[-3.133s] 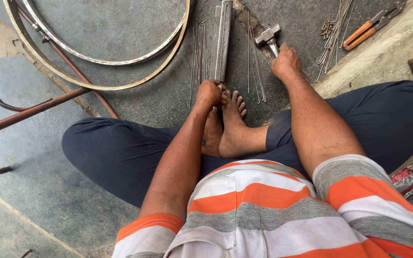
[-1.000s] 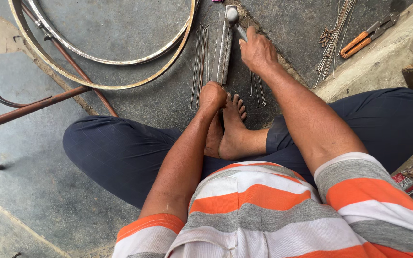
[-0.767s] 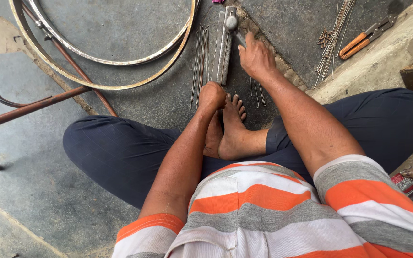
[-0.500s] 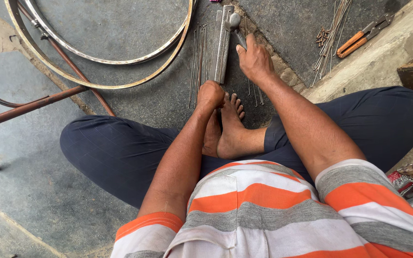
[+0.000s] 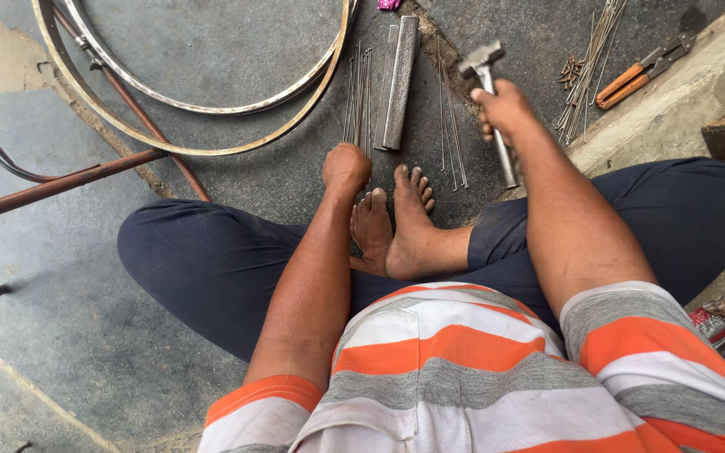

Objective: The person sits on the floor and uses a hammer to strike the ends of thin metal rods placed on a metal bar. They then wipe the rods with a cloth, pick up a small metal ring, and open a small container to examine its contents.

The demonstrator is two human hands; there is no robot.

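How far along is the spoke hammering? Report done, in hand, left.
Looks done: a few spokes lie in a row beside the steel bar. In hand: the right hand grips the hammer, raised; the left hand, fisted, rests at the bar's near end. Left: likely the spoke bundle by the pliers.

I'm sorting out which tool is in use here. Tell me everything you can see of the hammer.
The hammer is small, with a dull grey metal head and a thin, straight handle that also looks like bare metal. The right hand grips the handle just below the head, fingers wrapped around it, so the head points up and away from the person while the handle's free end slants down toward the right knee. It is raised above the grey floor, just right of loose spokes and a flat metal bar.
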